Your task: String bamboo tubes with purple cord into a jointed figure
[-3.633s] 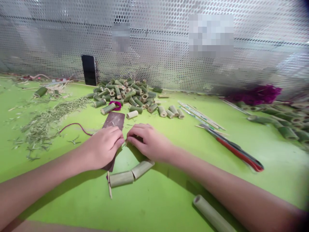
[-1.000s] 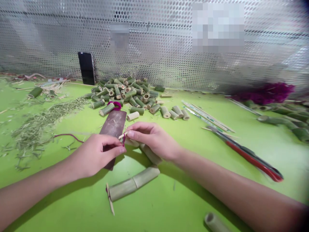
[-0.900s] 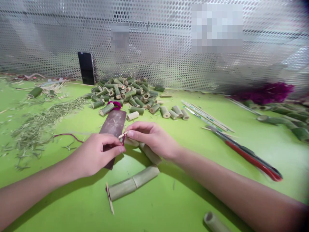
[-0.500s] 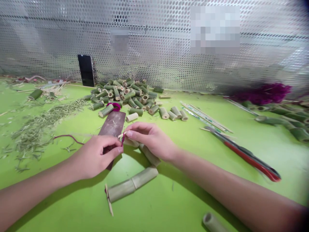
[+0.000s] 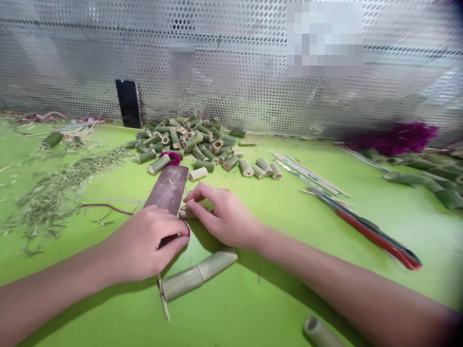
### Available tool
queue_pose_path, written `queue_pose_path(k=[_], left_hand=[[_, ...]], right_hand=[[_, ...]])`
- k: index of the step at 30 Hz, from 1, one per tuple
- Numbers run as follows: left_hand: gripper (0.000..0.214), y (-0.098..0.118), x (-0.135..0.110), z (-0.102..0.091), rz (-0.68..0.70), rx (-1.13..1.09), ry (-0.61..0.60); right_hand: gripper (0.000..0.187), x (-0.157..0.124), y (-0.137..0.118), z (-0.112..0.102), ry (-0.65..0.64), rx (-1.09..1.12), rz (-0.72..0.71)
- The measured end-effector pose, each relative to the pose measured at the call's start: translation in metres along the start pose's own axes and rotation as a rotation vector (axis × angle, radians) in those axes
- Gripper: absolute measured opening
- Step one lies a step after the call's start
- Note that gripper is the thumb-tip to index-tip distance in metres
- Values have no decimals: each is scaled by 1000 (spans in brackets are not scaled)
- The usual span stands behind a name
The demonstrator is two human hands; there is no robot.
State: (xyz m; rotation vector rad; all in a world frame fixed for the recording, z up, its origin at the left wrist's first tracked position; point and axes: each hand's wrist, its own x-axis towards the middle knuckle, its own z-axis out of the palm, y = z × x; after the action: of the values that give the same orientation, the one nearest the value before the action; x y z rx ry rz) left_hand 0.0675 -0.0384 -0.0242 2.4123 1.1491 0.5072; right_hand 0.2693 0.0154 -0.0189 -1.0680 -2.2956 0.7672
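Here, hands (image 5: 152, 246), purple cord (image 5: 187, 224) over green table (image 5: 249, 308) — perforated panel (image 5: 235, 91) behind.

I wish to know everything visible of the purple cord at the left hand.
The purple cord is thin and looks like soft thread. The left hand pinches it; from there a loose curve runs toward the end of a pale bamboo tube. A similar stretch lies wavy on the green table; the hand hides any link.

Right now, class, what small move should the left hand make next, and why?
Perhaps draw the purple cord gently taut: the left hand pinches it, yet it curves slackly toward the bamboo piece at the right hand.
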Motion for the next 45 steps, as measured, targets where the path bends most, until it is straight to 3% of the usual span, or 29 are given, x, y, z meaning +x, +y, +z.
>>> queue_pose_path(k=[5,9,13,17,21,24,32,37,39,43,45], left_hand=[[28,-4,-4,-11,-50,135,35],[31,-13,-6,-29,-232,307,-15],[40,-19,-3,-39,-392,339,-101],[47,-23,-1,-39,-431,348,-120],[47,-28,1,-40,-475,353,-155],[48,-34,1,-43,-483,360,-169],[43,-40,-1,-44,-406,344,-141],[42,-40,-2,-41,-305,391,-140],[38,-39,-2,-41,-269,439,-59],[41,-31,-4,-42,-120,532,224],[35,-19,-7,-38,-22,488,269]], right_hand=[[16,1,2,-7,78,75,16],[24,5,6,-13,102,180,33],[26,6,9,-11,3,100,4],[20,5,9,-12,-149,142,-167],[21,6,8,-19,-213,-96,-316],[24,6,6,-24,-224,-326,-332],[30,0,0,-30,-235,-597,-169],[30,-3,0,-34,-233,-660,-168],[29,-2,1,-34,-203,-639,-191],[30,-2,4,-30,-163,-565,-172],[32,-2,5,-28,-157,-529,-134]])
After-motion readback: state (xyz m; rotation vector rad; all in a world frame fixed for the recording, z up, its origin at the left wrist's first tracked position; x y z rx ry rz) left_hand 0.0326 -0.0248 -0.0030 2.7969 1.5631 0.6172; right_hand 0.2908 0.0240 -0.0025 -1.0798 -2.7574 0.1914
